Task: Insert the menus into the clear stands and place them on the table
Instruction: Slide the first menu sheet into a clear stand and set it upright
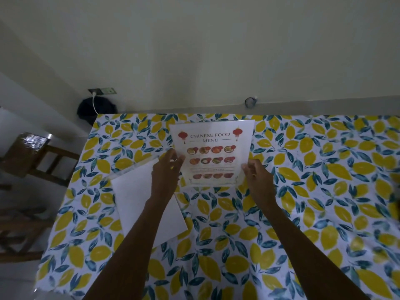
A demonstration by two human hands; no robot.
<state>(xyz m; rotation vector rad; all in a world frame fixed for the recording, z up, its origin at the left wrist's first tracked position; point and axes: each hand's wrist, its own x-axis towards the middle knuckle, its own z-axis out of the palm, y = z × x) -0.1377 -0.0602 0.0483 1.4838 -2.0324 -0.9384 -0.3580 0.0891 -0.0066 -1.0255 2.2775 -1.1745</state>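
**Menu upright in both hands, a second sheet waiting**

Here we read the scene from left to right. A wooden chair [41, 156] stands off the left edge of the counter [324, 213], which wears a lemon-print cloth. A blank white sheet [138, 204], probably the next menu face down or in its stand, lies flat on the cloth under our left forearm.

Our judgement on risk: the Chinese food menu [211, 153] stands near the far middle of the counter, and whether a clear stand already encloses it we cannot tell for sure, though its glossy edges suggest so. If we let go before its base sits flat, it could tip over; an uneven squeeze could skew the paper.

The left hand [165, 173] pinches the menu's left edge, fingers [178, 159] nearly closed on it. The right hand [258, 180] pinches the lower right corner the same way.
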